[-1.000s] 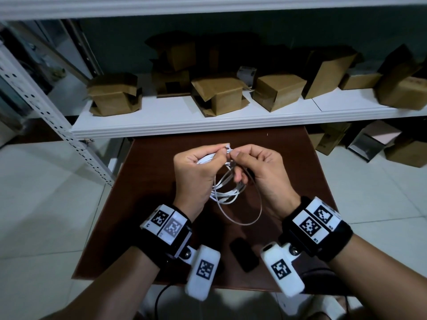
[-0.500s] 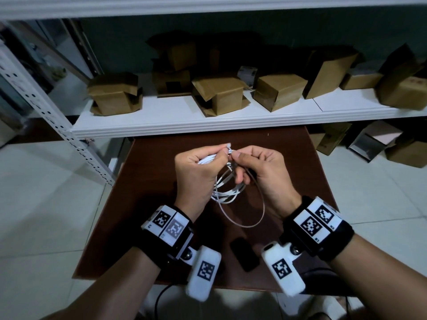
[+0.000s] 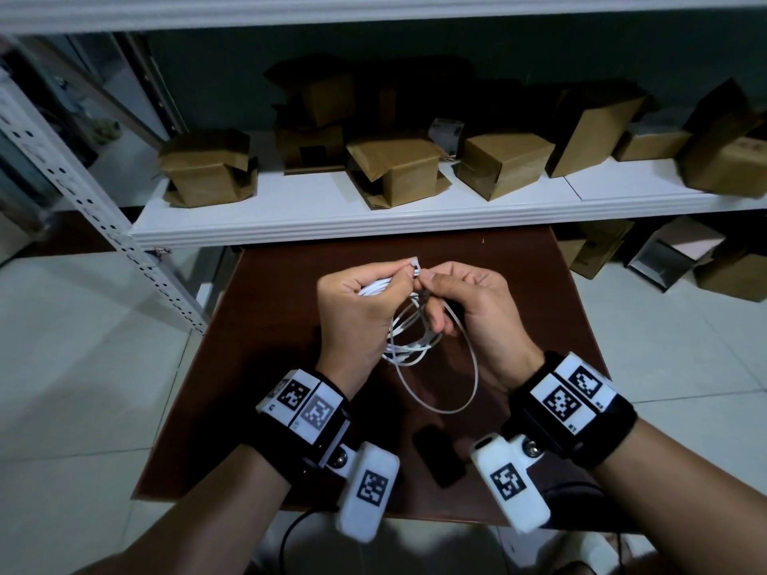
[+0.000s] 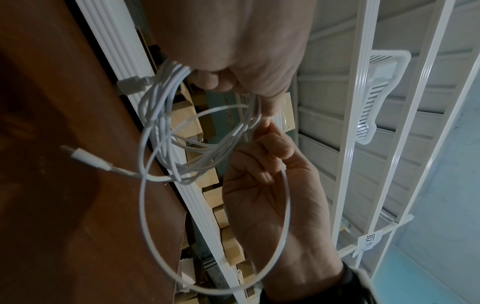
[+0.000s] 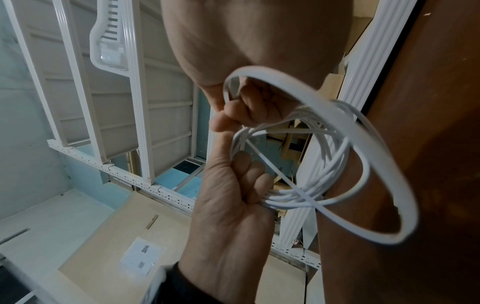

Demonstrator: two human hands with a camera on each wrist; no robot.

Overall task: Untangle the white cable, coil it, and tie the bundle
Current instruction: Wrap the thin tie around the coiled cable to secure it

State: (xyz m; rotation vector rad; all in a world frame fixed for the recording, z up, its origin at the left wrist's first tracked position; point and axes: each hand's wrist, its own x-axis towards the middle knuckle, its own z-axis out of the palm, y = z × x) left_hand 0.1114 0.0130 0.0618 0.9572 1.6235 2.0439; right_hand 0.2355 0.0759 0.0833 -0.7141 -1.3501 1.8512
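Over the brown table (image 3: pixel 269 367), both hands hold the white cable (image 3: pixel 409 346) in the air. My left hand (image 3: pixel 404 280) grips a bundle of several coils (image 4: pixel 161 115), with its fingers curled round them. My right hand (image 3: pixel 427 284) pinches one strand next to the left thumb. A larger loose loop (image 3: pixel 475 379) runs from that pinch and hangs below the coils. In the left wrist view, one white plug (image 4: pixel 88 159) sticks out of the bundle and a second plug (image 4: pixel 132 84) lies near the top. In the right wrist view the coils (image 5: pixel 335 170) cross one another untidily.
A small black object (image 3: pixel 440 458) lies on the table near its front edge. A white shelf (image 3: pixel 373 217) with several brown cardboard boxes (image 3: pixel 398 168) overhangs the table's far side. A perforated metal upright (image 3: pixel 83 193) stands at the left. More boxes sit on the tiled floor at the right.
Both hands have stayed nearly in place with the same hold. The loose hanging loop has swung slightly to the right.
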